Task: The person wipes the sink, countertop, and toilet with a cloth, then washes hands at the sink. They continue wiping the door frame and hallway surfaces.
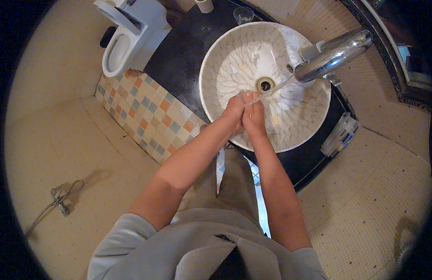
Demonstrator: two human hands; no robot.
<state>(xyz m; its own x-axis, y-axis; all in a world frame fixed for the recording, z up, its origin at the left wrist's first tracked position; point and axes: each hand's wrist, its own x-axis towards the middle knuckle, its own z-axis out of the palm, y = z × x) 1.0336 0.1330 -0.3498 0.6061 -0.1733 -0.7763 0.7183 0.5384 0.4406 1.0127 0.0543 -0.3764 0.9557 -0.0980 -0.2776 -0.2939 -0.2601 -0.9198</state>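
Both of my hands are inside a round marbled washbasin (pixel 230 63), near its front rim. My left hand (pixel 235 108) and my right hand (pixel 254 115) touch each other, with their fingers towards the drain (pixel 265 84). A stream of water (pixel 272 91) runs from the curved chrome tap (pixel 334 56) onto the fingers. No object shows between the hands; the palms are hidden. Wet skin glistens on both hands.
The basin stands on a black stone countertop (pixel 181 52). A glass (pixel 244 14) and a paper cup (pixel 204 5) are behind it, a clear plastic box (pixel 340 134) at its right. A toilet (pixel 119 52) with raised lid is at the upper left.
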